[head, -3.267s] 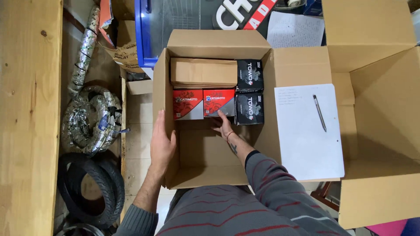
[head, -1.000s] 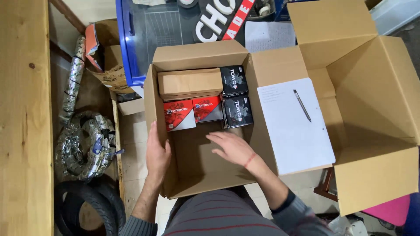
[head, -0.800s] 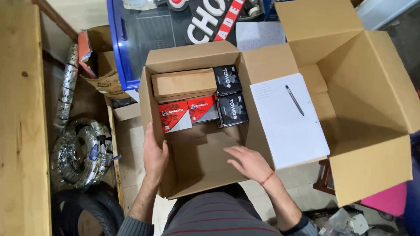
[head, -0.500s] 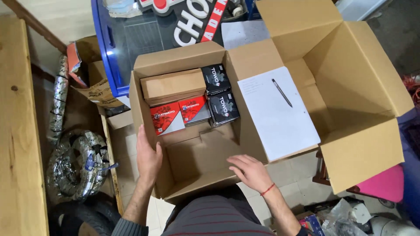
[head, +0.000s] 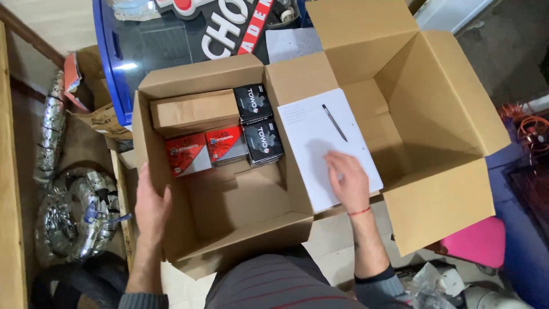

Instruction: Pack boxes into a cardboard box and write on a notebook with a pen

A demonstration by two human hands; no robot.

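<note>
Cardboard box [head: 229, 212] sits open in the middle of the frame, its flaps folded out. Along its far inner wall lie a plain brown carton [head: 194, 110], two red-and-white small boxes [head: 207, 151] side by side below it, and two black small boxes [head: 258, 123] stacked one behind the other to their right. The near half of the box floor is bare cardboard.

At the lower left, the left hand [head: 150, 206] rests flat against the outer left wall of the box, fingers spread and thumb hooked over the rim, so it steadies rather than grasps. The right hand [head: 349, 180] lies palm down, fingers loosely open, on a white sheet of paper [head: 320, 143] that lies across the flap between this box and a second, larger open box [head: 434, 114] on the right of the frame. It clasps nothing. A dark pen [head: 334, 122] lies on the sheet, just above the fingertips and apart from them.

At the left edge lie coils of silver foil ducting [head: 74, 217] and a black tyre [head: 74, 286]. A blue-framed glass cabinet [head: 143, 46] stands at the upper left, and something pink [head: 474, 243] shows at the lower right.
</note>
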